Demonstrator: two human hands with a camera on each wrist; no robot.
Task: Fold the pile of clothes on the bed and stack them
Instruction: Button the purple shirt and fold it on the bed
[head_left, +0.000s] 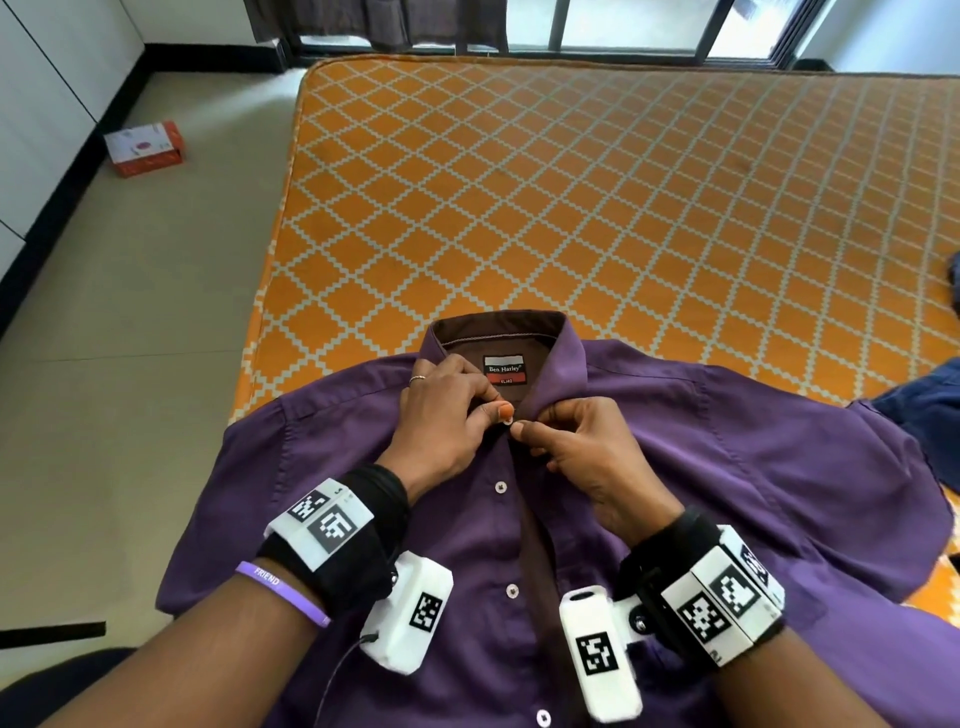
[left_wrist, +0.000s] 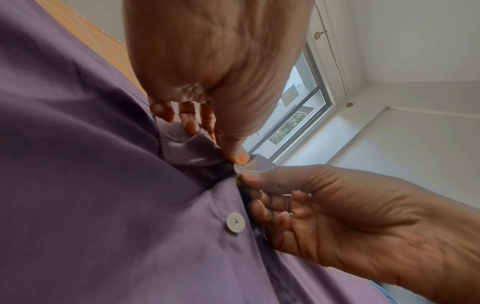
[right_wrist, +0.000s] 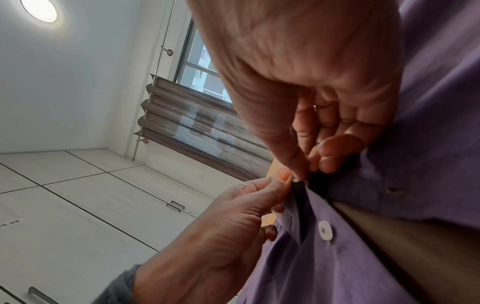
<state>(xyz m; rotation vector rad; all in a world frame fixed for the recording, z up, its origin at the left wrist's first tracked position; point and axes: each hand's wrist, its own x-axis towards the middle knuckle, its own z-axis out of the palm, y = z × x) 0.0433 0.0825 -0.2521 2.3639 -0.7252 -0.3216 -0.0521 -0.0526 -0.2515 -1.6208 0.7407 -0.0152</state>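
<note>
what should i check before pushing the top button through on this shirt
1. Shirt lies flat, front up, on the bed: ok.
2. Left hand pinches the top button: ok.
3. Right hand pinches the opposite placket edge: ok.
4. Buttonhole lined up with the button: cannot tell, fingers cover it.
5. Lower buttons fastened: not ok, placket gapes open.

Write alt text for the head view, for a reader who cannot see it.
Both hands pinch the top button of a purple shirt laid face up on an orange diamond-patterned bed: left hand at the button, right hand on the opposite placket. The buttons below are undone. A small orange and white box sits on the floor to the left.
</note>
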